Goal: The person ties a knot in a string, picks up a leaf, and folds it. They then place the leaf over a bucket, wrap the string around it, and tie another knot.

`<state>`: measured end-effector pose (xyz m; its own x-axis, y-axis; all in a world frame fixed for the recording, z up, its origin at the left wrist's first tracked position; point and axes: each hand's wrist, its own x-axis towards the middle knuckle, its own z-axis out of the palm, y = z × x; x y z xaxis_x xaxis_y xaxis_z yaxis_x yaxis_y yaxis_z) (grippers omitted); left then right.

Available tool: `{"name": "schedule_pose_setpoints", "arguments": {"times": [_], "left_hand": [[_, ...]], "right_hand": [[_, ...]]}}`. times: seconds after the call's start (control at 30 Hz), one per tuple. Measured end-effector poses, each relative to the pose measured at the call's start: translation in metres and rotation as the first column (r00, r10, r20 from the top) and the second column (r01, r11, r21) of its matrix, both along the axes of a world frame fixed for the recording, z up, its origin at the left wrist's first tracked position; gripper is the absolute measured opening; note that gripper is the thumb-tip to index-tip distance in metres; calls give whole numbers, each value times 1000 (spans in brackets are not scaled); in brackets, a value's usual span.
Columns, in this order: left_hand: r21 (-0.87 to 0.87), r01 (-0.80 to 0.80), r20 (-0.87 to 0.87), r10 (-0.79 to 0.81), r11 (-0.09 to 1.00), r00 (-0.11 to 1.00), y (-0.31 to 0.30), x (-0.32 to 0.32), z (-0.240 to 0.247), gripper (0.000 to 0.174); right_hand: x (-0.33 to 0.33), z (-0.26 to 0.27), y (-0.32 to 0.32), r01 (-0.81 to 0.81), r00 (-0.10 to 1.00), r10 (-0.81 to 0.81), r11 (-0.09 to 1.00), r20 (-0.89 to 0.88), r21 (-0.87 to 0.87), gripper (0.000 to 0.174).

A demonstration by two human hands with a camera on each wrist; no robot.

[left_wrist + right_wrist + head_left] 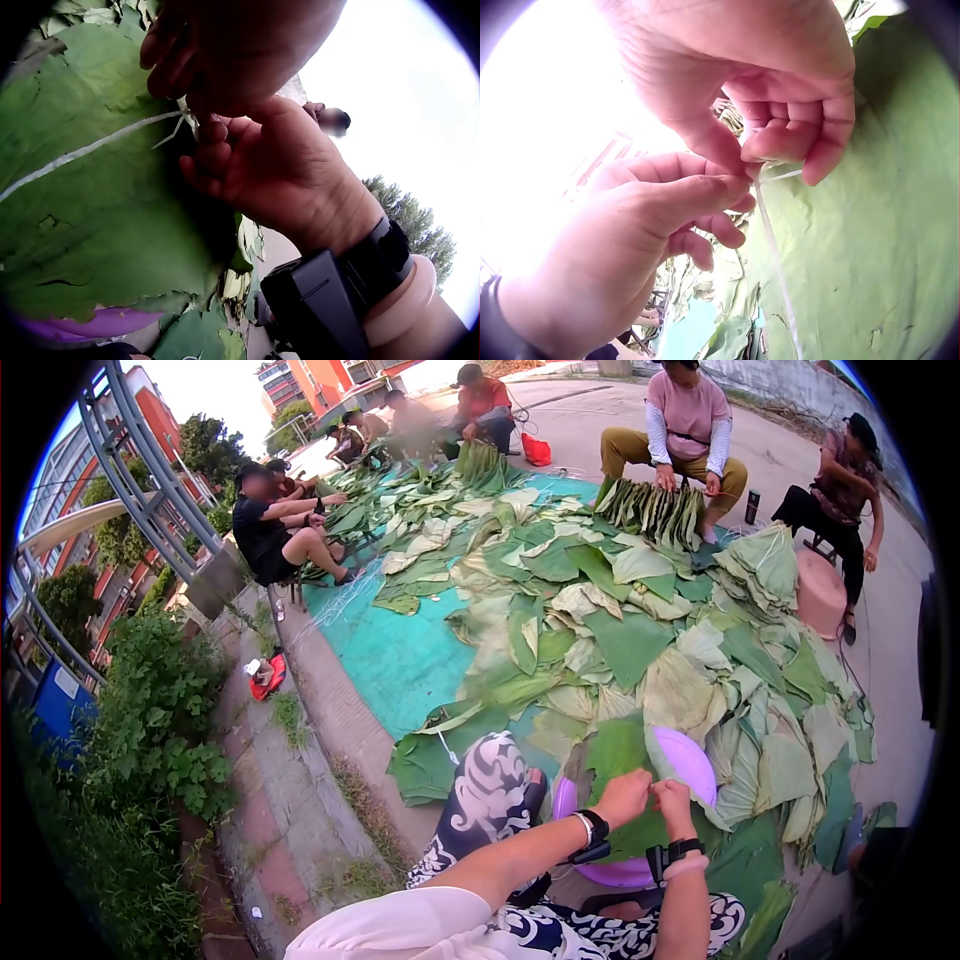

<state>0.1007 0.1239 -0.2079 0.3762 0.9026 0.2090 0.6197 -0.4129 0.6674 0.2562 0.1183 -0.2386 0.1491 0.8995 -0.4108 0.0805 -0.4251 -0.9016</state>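
Both hands meet at the edge of a large green leaf bundle (617, 745) (97, 202) (862, 232) lying across the person's lap area. A thin white string (90, 148) (777, 270) runs over the leaf to a small knot-like spot at the fingertips. The left hand (622, 798) (247, 52) (637, 232) pinches the string there between thumb and finger. Touching it, the right hand (675, 807) (281, 169) (787, 82) pinches the string too, fingers curled. The exact knot is partly hidden by fingers. Under the leaves a purple basin (685, 763) (112, 322) shows.
Loose leaves (630, 645) cover a teal sheet (400, 660) ahead. Several seated people work around it, one with a leaf stack (650, 512) at the far side. A pink bucket (820, 595) stands right. Left are a kerb, bushes (165, 710) and a red bag (266, 677).
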Motion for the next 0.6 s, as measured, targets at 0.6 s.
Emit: {"name": "schedule_pose_setpoints", "arguments": {"times": [0.6], "left_hand": [[121, 66, -144, -48, 990, 988, 0, 2, 3, 15]], "right_hand": [[-5, 7, 0, 40, 998, -41, 999, -40, -25, 12]]}}
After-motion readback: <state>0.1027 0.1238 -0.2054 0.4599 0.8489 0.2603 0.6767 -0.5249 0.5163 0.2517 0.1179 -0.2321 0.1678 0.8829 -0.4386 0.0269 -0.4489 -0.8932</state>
